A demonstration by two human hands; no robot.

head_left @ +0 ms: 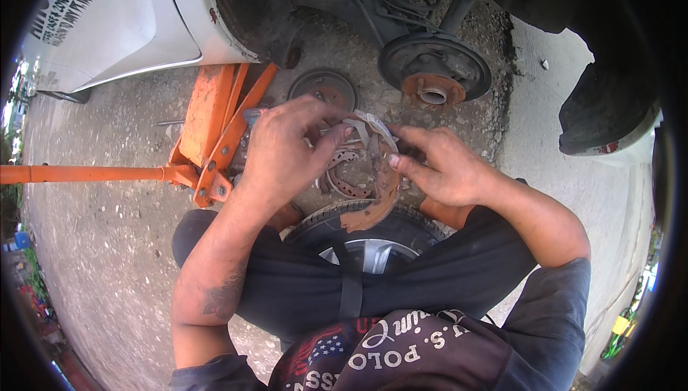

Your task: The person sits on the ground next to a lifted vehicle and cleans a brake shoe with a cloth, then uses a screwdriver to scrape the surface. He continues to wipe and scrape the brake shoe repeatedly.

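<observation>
Above black rubber tyre (416,230), right hand (450,169) is clamping rusty, curved brake shoe (388,184), ideally steadily; left hand (287,133), thin pale strip (361,135).

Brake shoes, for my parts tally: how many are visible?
2 clearly visible: a rusty brake shoe in the right hand, a perforated brake shoe on the ground. More may be hidden.

1. Curved brown metal brake shoe (385,189): surface seen to be matt, roughened by rust.
2. Angular orange metal jack (204,122): coated in smooth-looking paint.
3. White curved car panel (147,25): glossy finish noted.
4. Round black rubber tyre (315,230): matt, grooved.
5. Silver spoked metal wheel (378,253): smooth sheen observed.
6. Grey-brown ground (122,240): roughened by grit.
7. Black cloth trousers (287,276): matt finish recorded.
</observation>
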